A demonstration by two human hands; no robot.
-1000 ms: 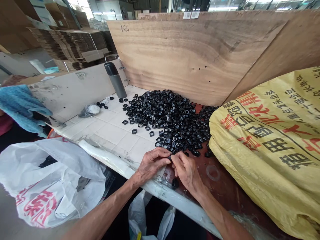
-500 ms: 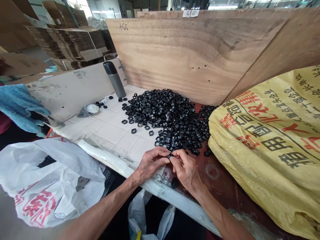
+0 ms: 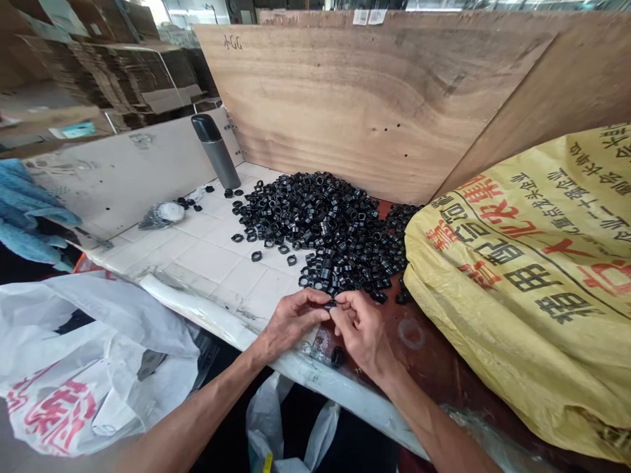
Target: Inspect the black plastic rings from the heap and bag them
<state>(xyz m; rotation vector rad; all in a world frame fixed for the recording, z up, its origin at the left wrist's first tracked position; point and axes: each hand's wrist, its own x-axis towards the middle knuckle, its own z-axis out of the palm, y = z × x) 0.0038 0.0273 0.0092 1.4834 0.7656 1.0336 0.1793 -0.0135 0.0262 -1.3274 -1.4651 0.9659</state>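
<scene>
My left hand (image 3: 290, 320) and my right hand (image 3: 361, 328) meet just above the near edge of the table (image 3: 217, 259). Both pinch one small black ring-shaped part (image 3: 329, 305) between their fingertips. Just beyond the hands lies a big pile of the same black parts (image 3: 325, 226), with several stray ones at its left edge. Another single black part (image 3: 337, 355) rests on the table under my right hand.
A yellow printed sack (image 3: 532, 276) fills the right side. Wooden boards (image 3: 374, 98) wall the back. A grey flask (image 3: 215, 151) stands at the back left beside a small clear bag (image 3: 162, 214). White plastic bags (image 3: 93, 355) hang at the left; a blue cloth (image 3: 29, 210) lies beyond.
Both hands stay pinched together on the small black part, with only slight finger shifts. The camera has tilted a little, so everything sits slightly higher and further left in view.
</scene>
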